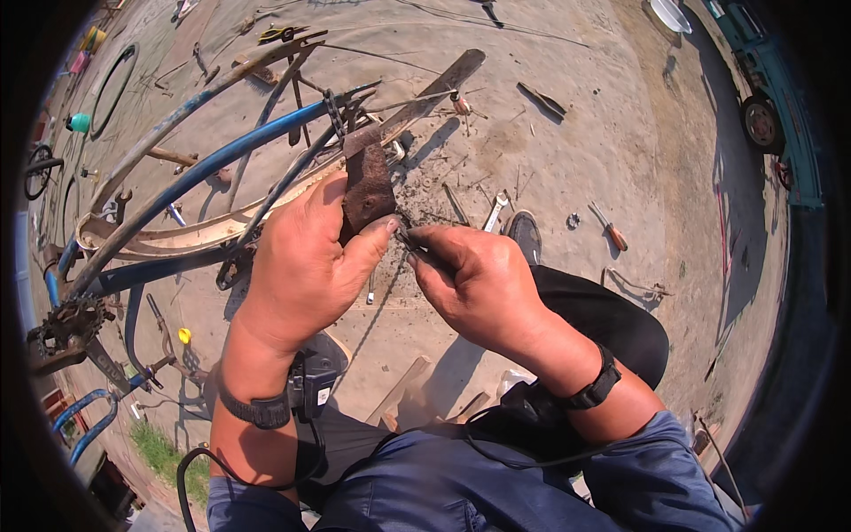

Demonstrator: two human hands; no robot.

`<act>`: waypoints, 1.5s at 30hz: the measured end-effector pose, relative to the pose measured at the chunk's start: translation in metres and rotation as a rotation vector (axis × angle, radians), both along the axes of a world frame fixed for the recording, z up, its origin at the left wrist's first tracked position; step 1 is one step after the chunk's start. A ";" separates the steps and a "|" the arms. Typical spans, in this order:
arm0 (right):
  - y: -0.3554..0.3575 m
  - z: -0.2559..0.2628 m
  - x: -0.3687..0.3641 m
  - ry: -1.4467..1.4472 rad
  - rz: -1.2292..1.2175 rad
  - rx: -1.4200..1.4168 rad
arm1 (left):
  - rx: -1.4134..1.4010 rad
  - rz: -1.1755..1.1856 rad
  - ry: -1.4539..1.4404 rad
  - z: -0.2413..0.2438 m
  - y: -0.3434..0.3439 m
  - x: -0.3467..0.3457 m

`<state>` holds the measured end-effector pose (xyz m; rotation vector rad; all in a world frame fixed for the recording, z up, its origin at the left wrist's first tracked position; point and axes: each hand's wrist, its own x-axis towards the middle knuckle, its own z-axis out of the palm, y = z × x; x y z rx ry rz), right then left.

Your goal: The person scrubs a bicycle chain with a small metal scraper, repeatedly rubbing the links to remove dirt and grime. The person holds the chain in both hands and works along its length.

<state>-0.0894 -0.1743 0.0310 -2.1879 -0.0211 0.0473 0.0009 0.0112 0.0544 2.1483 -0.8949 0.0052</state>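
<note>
My left hand [312,253] grips a rusty metal plate-like part [367,186], its thumb near the part's lower end. My right hand [475,279] pinches a small dark piece at that end, and the two hands nearly meet there. A thin dark strand, perhaps a chain or its shadow, runs down below them. Behind the left hand lies a blue bicycle frame [246,136] with a chain [334,113] hung over a tube end. A cream curved mudguard [173,241] lies between the frame tubes. A worn flat bar [439,90] extends beyond the rusty part.
On the concrete ground lie an open-ended wrench [495,211], a screwdriver [609,227], a dark flat metal piece [542,102] and a bent metal rod [635,284]. A tire [114,91] lies far left. A teal vehicle [791,133] stands at right. My shoe [524,236] is near the wrench.
</note>
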 end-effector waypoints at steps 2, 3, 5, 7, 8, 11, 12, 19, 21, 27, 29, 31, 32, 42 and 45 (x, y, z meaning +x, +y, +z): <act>0.002 0.000 0.000 0.007 0.000 -0.005 | 0.057 -0.060 0.034 0.002 0.000 0.003; 0.003 0.001 -0.001 0.009 0.000 -0.009 | 0.086 -0.090 0.050 0.003 0.001 0.005; 0.003 0.000 -0.001 -0.008 -0.003 -0.004 | 0.052 -0.130 0.139 0.000 0.005 0.010; 0.002 0.000 -0.002 -0.040 -0.013 0.040 | -0.135 -0.051 0.465 -0.001 0.007 0.010; 0.002 -0.001 -0.003 -0.060 -0.024 0.081 | -0.307 0.048 0.746 -0.003 0.006 0.006; -0.002 -0.003 -0.004 0.071 -0.049 0.201 | -0.544 0.175 0.995 -0.011 0.010 0.001; -0.005 -0.003 -0.005 0.150 -0.062 0.232 | -0.564 0.199 0.979 -0.013 0.008 -0.003; -0.012 -0.004 -0.006 0.348 -0.152 0.691 | -0.593 0.255 0.945 -0.023 0.007 -0.017; -0.010 -0.005 -0.005 0.378 -0.182 0.761 | -0.562 0.254 0.965 -0.011 0.005 -0.019; -0.014 -0.007 -0.005 0.429 -0.237 0.942 | -0.459 0.226 1.033 -0.008 0.019 -0.025; -0.016 -0.009 -0.005 0.454 -0.225 0.985 | -0.431 0.188 1.011 -0.009 0.021 -0.028; -0.017 -0.009 -0.004 0.476 -0.230 1.056 | -0.473 0.083 0.982 -0.014 0.022 -0.028; -0.017 -0.008 -0.004 0.484 -0.242 1.104 | -0.369 0.039 0.907 -0.012 0.022 -0.027; -0.025 -0.003 -0.001 0.548 -0.301 1.245 | -0.419 -0.115 0.993 -0.012 0.024 -0.026; -0.026 -0.004 -0.002 0.551 -0.305 1.284 | -0.442 -0.003 1.068 -0.019 0.019 -0.030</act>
